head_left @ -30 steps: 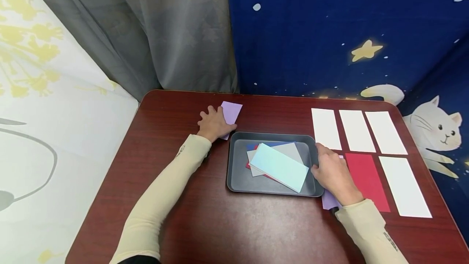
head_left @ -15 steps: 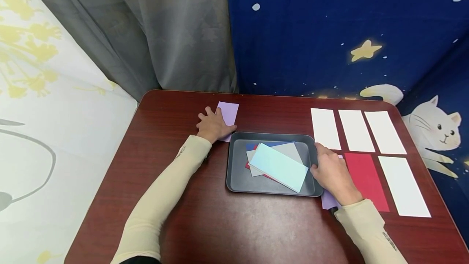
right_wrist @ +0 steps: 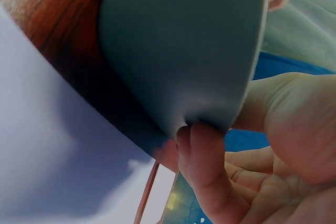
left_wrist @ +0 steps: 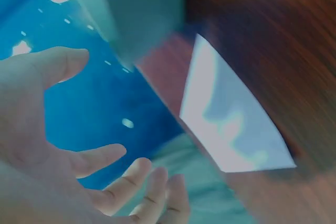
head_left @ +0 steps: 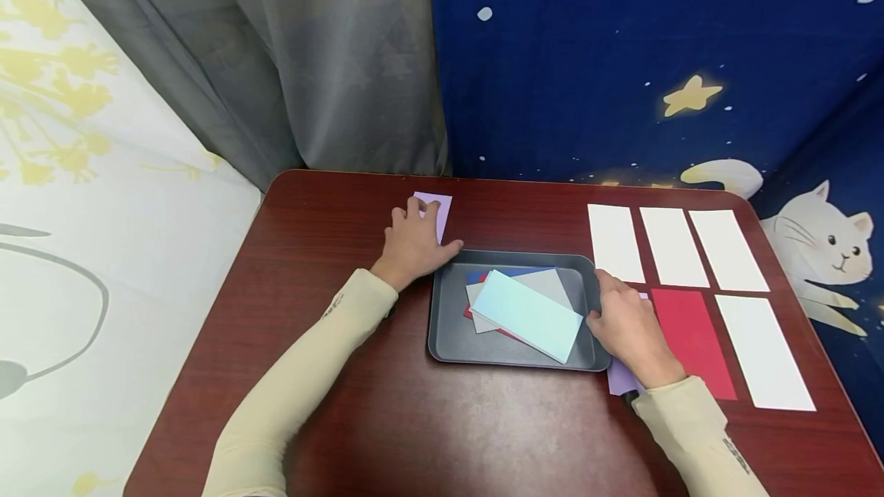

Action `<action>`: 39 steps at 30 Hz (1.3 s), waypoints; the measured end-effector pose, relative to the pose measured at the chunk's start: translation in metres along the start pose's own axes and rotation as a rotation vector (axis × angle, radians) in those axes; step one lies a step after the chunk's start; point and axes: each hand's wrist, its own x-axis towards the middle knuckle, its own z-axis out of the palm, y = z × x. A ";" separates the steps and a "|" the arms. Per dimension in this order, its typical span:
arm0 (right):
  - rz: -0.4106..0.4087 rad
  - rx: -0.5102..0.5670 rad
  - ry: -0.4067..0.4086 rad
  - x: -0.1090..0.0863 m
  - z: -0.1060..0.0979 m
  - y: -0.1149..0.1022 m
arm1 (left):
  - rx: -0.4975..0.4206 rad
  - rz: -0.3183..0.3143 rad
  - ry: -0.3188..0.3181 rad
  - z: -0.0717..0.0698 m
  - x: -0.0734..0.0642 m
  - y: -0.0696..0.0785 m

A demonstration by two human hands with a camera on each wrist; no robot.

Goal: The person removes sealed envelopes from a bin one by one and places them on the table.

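Note:
My right hand (head_left: 630, 328) grips the right rim of a dark grey tray (head_left: 449, 343); the right wrist view shows fingers (right_wrist: 207, 156) curled under the tray's edge, with the thumb on its other side. Inside the tray lies a loose pile of paper pieces, a pale mint sheet (head_left: 528, 317) on top, with grey, red and blue ones below. My left hand (head_left: 414, 244), fingers spread and slightly bent, hovers over a purple paper (head_left: 442, 217) beyond the tray's left corner. In the left wrist view a gap shows between that hand (left_wrist: 68, 129) and the paper (left_wrist: 226, 114).
To the right, several white papers (head_left: 673, 248) and a red paper (head_left: 694, 343) lie in two rows on the brown table (head_left: 331, 420). Another purple paper (head_left: 621, 380) is partly hidden beneath my right hand. Grey and blue curtains (head_left: 587, 60) hang behind the table.
The purple paper under my left hand first slid slightly left and straightened. Since then that hand has lifted from it and shifted right toward the tray. My right hand and the tray have stayed put.

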 end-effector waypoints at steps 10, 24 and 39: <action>-0.006 0.001 0.001 -0.001 -0.001 -0.001 | 0.009 0.355 0.083 0.000 -0.030 0.033; -0.011 -0.001 0.005 0.000 -0.001 -0.001 | 0.161 0.645 -0.069 0.025 -0.053 0.066; -0.008 0.005 0.013 0.000 0.001 0.000 | 0.317 0.752 -0.318 0.044 -0.056 0.076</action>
